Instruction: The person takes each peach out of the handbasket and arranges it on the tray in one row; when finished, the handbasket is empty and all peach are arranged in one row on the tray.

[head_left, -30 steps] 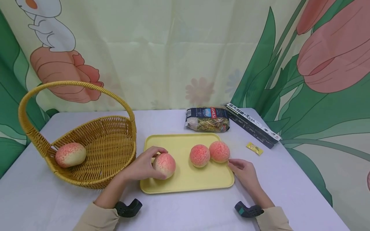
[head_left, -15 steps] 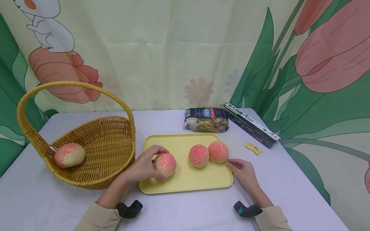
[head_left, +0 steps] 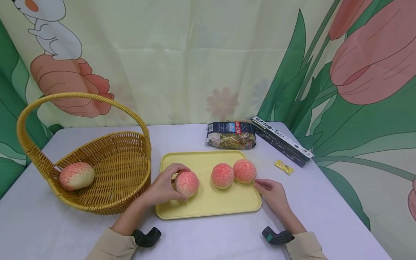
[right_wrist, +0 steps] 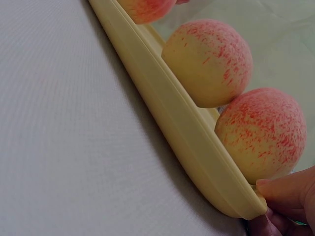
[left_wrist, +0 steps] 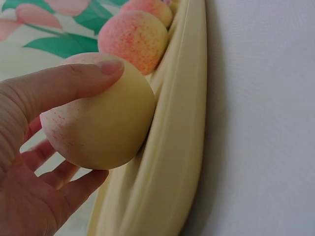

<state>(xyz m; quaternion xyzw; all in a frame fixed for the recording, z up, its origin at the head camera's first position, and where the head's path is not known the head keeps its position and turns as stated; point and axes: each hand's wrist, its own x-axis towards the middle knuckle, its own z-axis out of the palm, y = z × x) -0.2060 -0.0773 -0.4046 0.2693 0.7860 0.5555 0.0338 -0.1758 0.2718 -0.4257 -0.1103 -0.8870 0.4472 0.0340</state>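
Note:
My left hand (head_left: 167,185) grips a pink and cream peach (head_left: 187,183) over the left half of the yellow tray (head_left: 212,209). In the left wrist view its thumb lies across the peach (left_wrist: 103,132), with the other fingers beneath and behind. My right hand (head_left: 273,193) pinches the tray's right rim; the right wrist view has the thumb above the rim and fingers below. Two more peaches sit side by side on the tray: a middle peach (head_left: 222,176) and a right peach (head_left: 245,170), the latter near the right thumb.
Left of the tray stands a wicker basket (head_left: 120,159) with a tall handle and one peach (head_left: 77,176) inside. Behind the tray lie a pasta bag (head_left: 231,135) and a long black pasta box (head_left: 281,141). A small yellow packet (head_left: 284,167) is to the right.
My left hand and the gripped peach have shifted slightly right and away from me over the tray. The right hand stays at the rim; the head view has drifted slightly.

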